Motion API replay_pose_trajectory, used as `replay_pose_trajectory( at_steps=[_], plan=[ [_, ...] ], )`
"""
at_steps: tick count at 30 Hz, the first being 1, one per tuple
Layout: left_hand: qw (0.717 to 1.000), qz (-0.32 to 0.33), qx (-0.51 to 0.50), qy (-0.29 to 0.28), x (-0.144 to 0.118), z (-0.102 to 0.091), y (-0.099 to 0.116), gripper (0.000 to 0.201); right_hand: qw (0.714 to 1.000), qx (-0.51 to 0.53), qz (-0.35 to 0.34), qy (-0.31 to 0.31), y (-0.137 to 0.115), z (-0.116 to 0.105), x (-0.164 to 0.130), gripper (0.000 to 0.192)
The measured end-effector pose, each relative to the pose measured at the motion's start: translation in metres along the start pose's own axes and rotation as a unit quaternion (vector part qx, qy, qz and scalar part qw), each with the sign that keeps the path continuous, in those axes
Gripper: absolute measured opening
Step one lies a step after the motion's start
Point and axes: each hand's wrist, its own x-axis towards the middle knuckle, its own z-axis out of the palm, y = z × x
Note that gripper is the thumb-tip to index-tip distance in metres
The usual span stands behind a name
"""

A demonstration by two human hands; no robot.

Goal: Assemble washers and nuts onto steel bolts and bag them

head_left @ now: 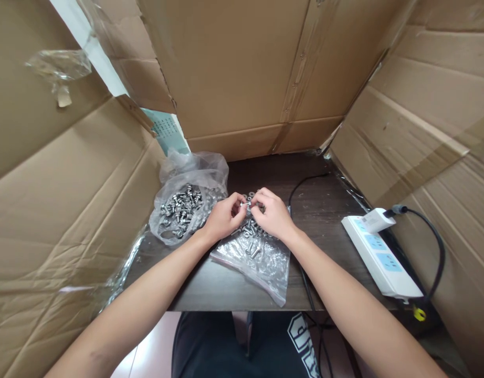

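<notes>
Left hand (225, 216) and right hand (274, 212) are both pinching a small bolt (246, 203) between them, loose bolts (255, 252) just bodyward of the grip. Looks like fiddly fastener handling, so the next move needs steady fingertips imo.

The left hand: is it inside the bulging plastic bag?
No, the left hand is outside the bulging plastic bag, its fingertips meeting the right hand at a small metal piece.
</notes>
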Motion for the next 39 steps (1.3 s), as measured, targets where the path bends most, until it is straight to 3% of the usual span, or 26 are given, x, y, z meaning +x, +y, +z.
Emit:
replay_pose_trajectory(
  at_steps=[5, 12, 23, 31, 39],
  plan=[
    [1.000, 0.002, 0.012, 0.011, 0.0009, -0.0006, -0.0007, 0.010, 1.000, 0.005, -0.023, -0.009, -0.0015, -0.0004, -0.0001, 0.015],
    [1.000, 0.005, 0.006, -0.001, 0.0007, -0.0006, -0.0016, 0.010, 0.997, 0.056, -0.055, 0.024, -0.0075, -0.0030, -0.0001, 0.018],
    [1.000, 0.014, -0.010, 0.019, 0.0010, 0.0005, -0.0017, 0.010, 0.998, 0.053, -0.006, 0.014, -0.0035, -0.0028, 0.0008, 0.015],
    [0.999, 0.017, -0.001, 0.031, 0.0014, 0.0007, -0.0034, 0.009, 0.996, 0.077, -0.052, 0.013, -0.0089, -0.0040, -0.0007, 0.020],
    [0.999, 0.030, 0.001, 0.040, 0.0003, 0.0019, -0.0032, 0.011, 0.995, 0.080, -0.051, 0.020, -0.0061, -0.0031, 0.0003, 0.027]
  ],
)
